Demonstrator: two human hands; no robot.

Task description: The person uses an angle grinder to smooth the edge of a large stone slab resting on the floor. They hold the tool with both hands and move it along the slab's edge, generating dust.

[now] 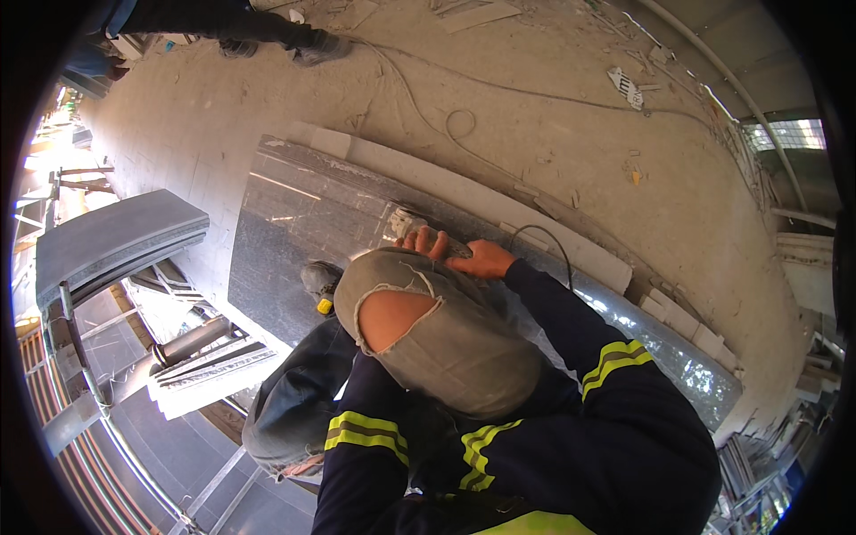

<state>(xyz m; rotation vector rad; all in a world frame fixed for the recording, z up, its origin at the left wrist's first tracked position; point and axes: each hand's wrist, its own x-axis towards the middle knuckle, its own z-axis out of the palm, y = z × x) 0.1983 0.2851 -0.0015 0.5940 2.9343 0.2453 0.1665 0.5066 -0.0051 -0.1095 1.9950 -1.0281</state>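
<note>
A dusty angle grinder point(407, 219) rests on a long dark stone slab point(294, 209), near the slab's far edge. My right hand point(486, 259) is closed round the rear of its body. Next to it, the fingers of my left hand point(423, 241) curl over the grinder's front part. The rest of that hand and its forearm are hidden behind my bent knee point(397, 321), in torn grey-brown trousers. A black cord point(563, 245) loops up beside my right wrist. The cutting side of the grinder cannot be made out.
Left of my knee lies a rounded grey item with a yellow part point(325, 306). Grey slabs point(120, 236) are stacked on a metal frame at the left. Pale stone strips point(481, 209) line the slab's far side. A cable point(535, 92) crosses the dusty floor; a person's legs point(285, 34) show at far left.
</note>
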